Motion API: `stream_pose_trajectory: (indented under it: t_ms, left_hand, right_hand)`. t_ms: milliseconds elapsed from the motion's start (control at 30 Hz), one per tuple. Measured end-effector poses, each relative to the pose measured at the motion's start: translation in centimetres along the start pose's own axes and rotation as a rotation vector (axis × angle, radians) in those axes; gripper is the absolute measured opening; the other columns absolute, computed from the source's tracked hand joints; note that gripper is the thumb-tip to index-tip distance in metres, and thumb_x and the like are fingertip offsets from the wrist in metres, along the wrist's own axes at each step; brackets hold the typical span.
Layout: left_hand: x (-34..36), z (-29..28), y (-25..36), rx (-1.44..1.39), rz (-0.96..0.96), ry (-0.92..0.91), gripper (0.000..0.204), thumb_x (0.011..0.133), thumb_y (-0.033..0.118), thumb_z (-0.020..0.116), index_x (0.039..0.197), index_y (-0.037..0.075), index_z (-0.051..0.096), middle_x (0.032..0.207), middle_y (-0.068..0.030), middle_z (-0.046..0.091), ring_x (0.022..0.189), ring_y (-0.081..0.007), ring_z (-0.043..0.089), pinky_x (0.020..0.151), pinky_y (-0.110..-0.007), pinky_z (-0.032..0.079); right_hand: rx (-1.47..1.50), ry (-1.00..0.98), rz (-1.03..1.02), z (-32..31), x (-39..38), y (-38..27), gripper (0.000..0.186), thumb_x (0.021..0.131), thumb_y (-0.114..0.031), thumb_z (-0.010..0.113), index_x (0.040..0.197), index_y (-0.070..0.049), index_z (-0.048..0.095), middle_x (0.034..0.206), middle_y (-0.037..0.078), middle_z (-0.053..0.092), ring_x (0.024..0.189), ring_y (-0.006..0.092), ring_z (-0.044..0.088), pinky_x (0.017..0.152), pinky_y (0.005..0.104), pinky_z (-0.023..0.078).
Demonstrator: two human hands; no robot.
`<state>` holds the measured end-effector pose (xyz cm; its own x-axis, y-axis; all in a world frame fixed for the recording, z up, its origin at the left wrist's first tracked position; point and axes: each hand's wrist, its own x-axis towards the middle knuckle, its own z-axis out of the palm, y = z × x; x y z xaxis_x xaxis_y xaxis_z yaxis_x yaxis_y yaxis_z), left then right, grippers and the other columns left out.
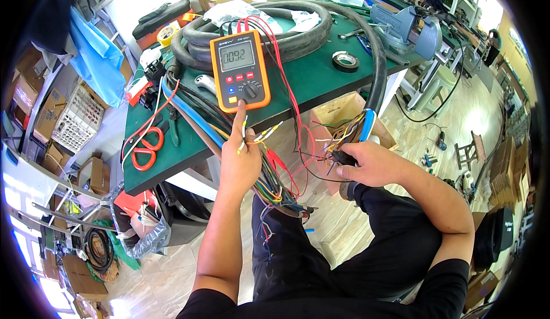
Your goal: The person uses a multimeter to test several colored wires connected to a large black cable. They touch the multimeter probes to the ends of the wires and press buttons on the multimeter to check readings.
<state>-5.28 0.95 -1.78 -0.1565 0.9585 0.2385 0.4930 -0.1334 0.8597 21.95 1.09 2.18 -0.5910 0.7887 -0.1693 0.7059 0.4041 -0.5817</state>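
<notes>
An orange multimeter [239, 69] with a lit screen and red and black leads sits at the front of the green table [160, 164]. My left hand [243, 158] is closed on thin wires with yellow-marked ends, its index finger stretched up to the meter's lower edge; whether it presses there I cannot tell. Below it hangs a bundle of colored wires [275, 190] with a red clip among them. My right hand [369, 164] grips a black object [344, 157], partly hidden, beside the fanned wire ends of a thick black cable [375, 78] with a blue inner wire.
Coiled cable [309, 41], black tape [345, 61], red-handled scissors [148, 150] and a bench vise [412, 32] are on the table. A wooden box [335, 110] is underneath. At left stand shelves and a lined bin [137, 221]; a stool [441, 87] is at right.
</notes>
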Motion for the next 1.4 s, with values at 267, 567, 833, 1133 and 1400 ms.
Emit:
stream_pose_trajectory:
  t_ms: [267, 567, 833, 1133, 1400]
  left_hand:
    - [0.05, -0.03, -0.14, 0.019, 0.013, 0.002, 0.059, 0.097, 0.003, 0.042, 0.152, 0.017, 0.025, 0.069, -0.0179, 0.059, 0.058, -0.0259, 0.055, 0.062, -0.03, 0.045]
    - [0.04, -0.01, -0.02, 0.019, -0.012, -0.001, 0.059, 0.097, 0.003, 0.042, 0.152, 0.017, 0.026, 0.069, -0.0178, 0.059, 0.058, -0.0251, 0.055, 0.062, -0.03, 0.045]
    - [0.02, 0.01, 0.02, 0.01, -0.014, 0.004, 0.059, 0.097, 0.003, 0.043, 0.152, 0.016, 0.027, 0.068, -0.0174, 0.058, 0.057, -0.0233, 0.052, 0.062, -0.03, 0.044]
    - [0.0, 0.0, 0.16, 0.02, -0.019, -0.001, 0.059, 0.097, 0.003, 0.042, 0.152, 0.017, 0.026, 0.068, -0.0178, 0.058, 0.058, -0.024, 0.053, 0.063, -0.03, 0.045]
    - [0.0, 0.01, 0.07, 0.004, -0.024, 0.0, 0.059, 0.097, 0.002, 0.042, 0.152, 0.017, 0.026, 0.068, -0.0175, 0.058, 0.058, -0.0244, 0.054, 0.062, -0.03, 0.045]
  right_hand:
    - [0.008, 0.001, -0.011, 0.09, 0.02, 0.17, 0.036, 0.087, -0.031, 0.062, 0.093, 0.004, 0.057, 0.082, 0.024, 0.062, 0.081, 0.0414, 0.062, 0.072, 0.0451, 0.048]
    - [0.01, 0.002, -0.021, 0.05, -0.01, 0.3, 0.036, 0.087, -0.031, 0.062, 0.094, 0.003, 0.056, 0.081, 0.024, 0.062, 0.08, 0.0418, 0.062, 0.072, 0.045, 0.048]
    - [0.013, 0.014, -0.022, 0.08, -0.09, 0.23, 0.036, 0.087, -0.032, 0.062, 0.092, 0.003, 0.057, 0.08, 0.024, 0.062, 0.079, 0.0414, 0.062, 0.071, 0.0448, 0.048]
    - [0.02, -0.001, -0.013, -0.05, -0.12, 0.16, 0.036, 0.087, -0.032, 0.062, 0.094, 0.004, 0.058, 0.08, 0.024, 0.062, 0.079, 0.0408, 0.062, 0.072, 0.0447, 0.048]
    - [0.019, -0.004, -0.016, -0.13, -0.12, 0.03, 0.034, 0.087, -0.03, 0.063, 0.094, 0.003, 0.058, 0.081, 0.023, 0.062, 0.079, 0.0405, 0.062, 0.071, 0.0443, 0.048]
